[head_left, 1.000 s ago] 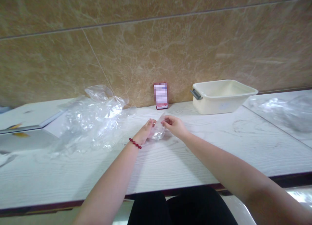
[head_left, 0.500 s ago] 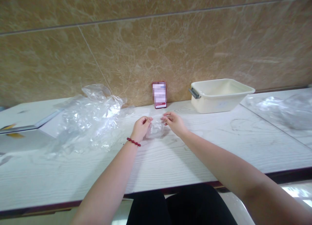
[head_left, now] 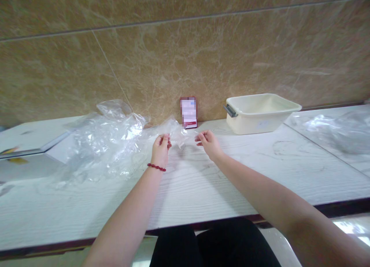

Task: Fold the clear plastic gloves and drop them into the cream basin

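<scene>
A clear plastic bag (head_left: 177, 132) is stretched between my two hands, above the white wood-grain table. My left hand (head_left: 160, 148), with a red bead bracelet at the wrist, pinches its left side between thumb and fingers. On the other side my right hand (head_left: 210, 144) grips a thin end of the plastic with thumb and forefinger. The see-through film makes the bag's exact outline hard to tell. Just behind it, a phone in a red case (head_left: 189, 112) leans upright against the wall.
A heap of clear plastic bags (head_left: 106, 143) lies to the left, beside a white box (head_left: 26, 163). Right of the phone stands a cream plastic bin (head_left: 260, 120) with a grey handle. More clear plastic (head_left: 343, 132) lies at the far right. Brown marble tiles (head_left: 185, 58) form the wall behind.
My hands have moved apart, the left one shifting left. The plastic bag, hanging low between them before, is now spread out higher and nearer the phone.
</scene>
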Motion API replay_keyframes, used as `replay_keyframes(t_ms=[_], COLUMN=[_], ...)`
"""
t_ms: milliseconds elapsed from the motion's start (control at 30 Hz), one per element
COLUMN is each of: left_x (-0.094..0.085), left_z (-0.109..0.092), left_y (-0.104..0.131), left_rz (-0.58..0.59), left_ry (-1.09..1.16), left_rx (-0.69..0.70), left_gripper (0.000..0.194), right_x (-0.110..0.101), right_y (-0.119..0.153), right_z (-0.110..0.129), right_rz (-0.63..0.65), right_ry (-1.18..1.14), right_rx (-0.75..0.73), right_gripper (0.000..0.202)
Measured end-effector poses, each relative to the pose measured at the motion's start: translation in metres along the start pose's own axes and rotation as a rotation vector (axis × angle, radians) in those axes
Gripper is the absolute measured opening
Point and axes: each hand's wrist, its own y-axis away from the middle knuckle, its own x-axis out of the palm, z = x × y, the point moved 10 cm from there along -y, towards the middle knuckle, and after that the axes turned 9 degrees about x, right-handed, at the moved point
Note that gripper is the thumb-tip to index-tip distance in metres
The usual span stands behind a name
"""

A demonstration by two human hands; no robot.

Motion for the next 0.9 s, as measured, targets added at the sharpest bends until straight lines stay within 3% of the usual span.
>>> replay_keyframes(t_ms=[400,600,700,900], left_x=[-0.015,-0.009,-0.006,0.000], left_z=[0.000,0.001,0.002,0.001], left_y=[-0.007,-0.012,-0.010,-0.003], left_rz=[-0.166,-0.130,-0.097,-0.015], left_ry=[0.355,0.630,0.668,0.628], left_rx=[-0.045,-0.085,-0.155,-0.239], left_gripper=[0.017,0.011,0.006,0.016], right_x=[-0.021,-0.028,-0.027,-0.028], right_y=[-0.005,-0.006,-0.008,-0.009], right_z=[0.000,-0.001,-0.003,-0.003], right_rz=[-0.150,-0.206,-0.186,-0.162], right_ry=[-0.027,-0.055,-0.093,-0.136], right_rx=[-0.053,-0.040,-0.025,0.005], right_gripper=[0.020,0.020,0.019,0.018])
